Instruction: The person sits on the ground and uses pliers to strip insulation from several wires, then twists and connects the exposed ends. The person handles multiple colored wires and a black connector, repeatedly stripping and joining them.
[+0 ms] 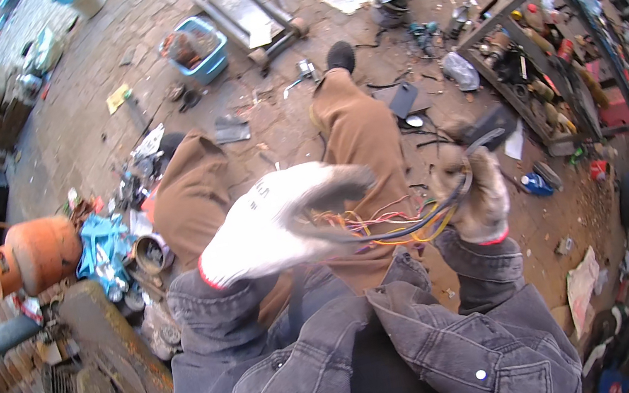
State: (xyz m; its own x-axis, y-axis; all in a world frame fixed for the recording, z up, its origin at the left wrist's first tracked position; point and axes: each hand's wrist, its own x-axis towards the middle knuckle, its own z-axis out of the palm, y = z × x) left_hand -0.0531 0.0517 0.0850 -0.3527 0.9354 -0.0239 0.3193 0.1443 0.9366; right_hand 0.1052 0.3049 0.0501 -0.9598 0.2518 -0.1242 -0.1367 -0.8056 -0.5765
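Note:
A loose bundle of electrical wires [430, 221] in red, pink, yellow and black stretches between my hands above my lap. My left hand [272, 219], in a white knitted glove with a red cuff, curls around the left end of the bundle; its palm side is partly hidden. On the other side my right hand [483, 200], in a dirtier glove, has its fingers bent closed around the wires. A grey cable loops up over its fingertips. Slight blur softens the fingers of both hands.
An orange gas cylinder [47, 252] stands at left beside blue plastic bags [107, 248]. Ahead are a blue basket [206, 66] and a wheeled metal frame [249, 18]. A rusty rack [531, 65] full of scrap stands at right. A dark phone-like slab [403, 100] lies near my foot.

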